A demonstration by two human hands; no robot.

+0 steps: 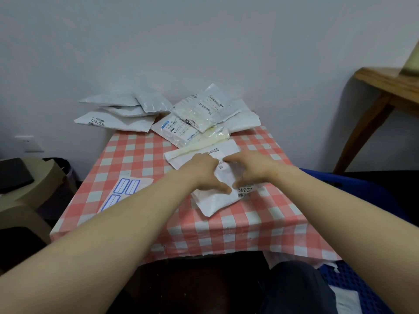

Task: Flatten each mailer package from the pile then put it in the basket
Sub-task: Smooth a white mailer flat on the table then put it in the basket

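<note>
Our two bare forearms reach forward from the bottom edge, over a dark trouser leg (294,288) at the lower right; both hands lie on one white mailer package (212,201) in the middle of the table (158,225), which wears a red-and-white checked cloth. Our left hand (203,174) rests flat on the mailer's left part, fingers straight and close together, thumb spread out toward the right; our right hand (250,169) presses the mailer's right part, fingers stretched out and pointing left across its printed label, though they are a little blurred; the two thumbs nearly meet on the paper. We see the mailer lying crumpled at its near corner, angled across the cloth, its far end reaching the pile of mailers (199,120) heaped at the back edge of the table by the wall; some in that heap are clear plastic with barcode labels; a second stack of grey mailers (118,111) sits to its left, overhanging the back corner. We find a sheet of blue-bordered labels (123,191) on the cloth, partly under our left forearm; the blue plastic basket (344,282) stands low at our right, beside the table, with something white inside; a wooden table (385,87) fills the far right.
</note>
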